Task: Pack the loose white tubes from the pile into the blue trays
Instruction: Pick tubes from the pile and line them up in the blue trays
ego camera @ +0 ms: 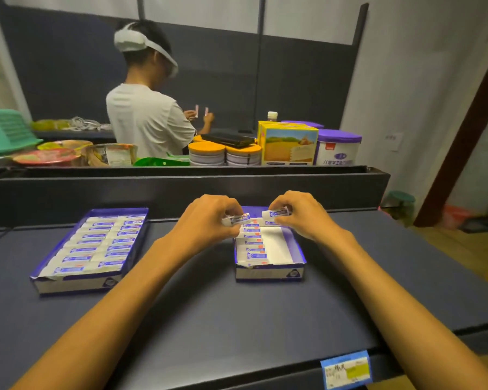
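Item: 2 white tubes, which we are pinching, 1 in the left hand (209, 218) and 1 in the right hand (299, 213), fingers curled, over the half-filled right tray (271, 273). Judged light, slightly soft; we are gripping mid-body.

The table (209, 305) is dark slate blue. Both trays, one by its left edge (54, 280) and one at the middle (269, 273), are deep blue with white fronts. The tubes (79, 258) are white with blue and red labels. A light blue label (345, 368) with a yellow patch sits at the front edge.
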The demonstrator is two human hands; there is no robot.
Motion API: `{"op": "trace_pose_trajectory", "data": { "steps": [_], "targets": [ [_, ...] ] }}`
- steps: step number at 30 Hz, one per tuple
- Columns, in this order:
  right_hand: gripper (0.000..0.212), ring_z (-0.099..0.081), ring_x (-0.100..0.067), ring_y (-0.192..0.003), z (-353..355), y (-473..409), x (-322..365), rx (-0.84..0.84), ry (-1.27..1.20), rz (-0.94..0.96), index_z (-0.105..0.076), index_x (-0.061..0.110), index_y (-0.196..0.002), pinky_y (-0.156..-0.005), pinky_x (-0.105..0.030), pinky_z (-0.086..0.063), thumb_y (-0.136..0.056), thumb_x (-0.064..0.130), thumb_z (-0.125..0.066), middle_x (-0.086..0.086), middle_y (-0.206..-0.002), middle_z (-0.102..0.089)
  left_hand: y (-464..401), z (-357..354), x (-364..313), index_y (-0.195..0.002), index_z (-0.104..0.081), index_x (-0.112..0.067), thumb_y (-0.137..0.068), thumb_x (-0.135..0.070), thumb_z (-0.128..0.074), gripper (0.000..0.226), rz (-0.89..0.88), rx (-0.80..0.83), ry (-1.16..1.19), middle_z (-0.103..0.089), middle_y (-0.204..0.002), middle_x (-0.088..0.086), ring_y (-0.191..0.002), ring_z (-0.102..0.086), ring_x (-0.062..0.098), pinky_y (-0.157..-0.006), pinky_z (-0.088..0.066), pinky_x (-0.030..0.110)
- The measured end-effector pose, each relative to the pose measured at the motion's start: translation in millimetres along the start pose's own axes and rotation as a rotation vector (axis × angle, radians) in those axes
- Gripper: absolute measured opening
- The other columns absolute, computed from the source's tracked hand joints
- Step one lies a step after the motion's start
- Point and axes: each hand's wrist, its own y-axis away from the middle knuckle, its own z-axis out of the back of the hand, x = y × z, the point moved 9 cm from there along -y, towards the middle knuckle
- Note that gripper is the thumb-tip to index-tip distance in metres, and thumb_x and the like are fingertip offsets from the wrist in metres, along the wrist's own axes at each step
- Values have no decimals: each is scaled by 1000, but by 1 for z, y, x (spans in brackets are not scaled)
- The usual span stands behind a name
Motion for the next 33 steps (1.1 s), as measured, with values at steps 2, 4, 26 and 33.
{"op": "trace_pose_trajectory", "data": {
  "steps": [2,4,26,33],
  "targets": [
    [26,-55,-12,-104,-11,-10,-4,69,55,0,-68,24,-111,-79,-27,-47,-85,23,-72,3,-117,-62,-3,-6,1,-108,-68,-23,-79,-34,-76,32,-3,38,-22,-68,-104,-7,-89,-63,10,-77,-56,34],
    [26,-51,-9,-100,-19,-17,-8,130,102,7,-68,24,-111,-76,-25,-43,-85,25,-73,3,-119,-62,-6,-10,2,-108,-67,-24,-80,-34,-75,31,-7,66,-31,-68,-106,-7,-91,-62,9,-78,-56,33],
    [29,-58,-13,-95,-37,-24,-3,266,92,134,-69,21,-112,-80,-27,-51,-84,29,-73,2,-112,-65,-1,-16,-2,-113,-66,-18,-82,-28,-75,34,21,76,-21,-67,-111,-2,-97,-62,9,-81,-55,25],
    [25,-60,-15,-94,-37,-28,0,246,180,153,-68,23,-107,-79,-28,-54,-85,33,-72,3,-107,-66,-1,-17,2,-111,-67,-21,-81,-28,-75,31,25,66,-9,-67,-109,-4,-94,-62,7,-79,-55,23]
  ]
}}
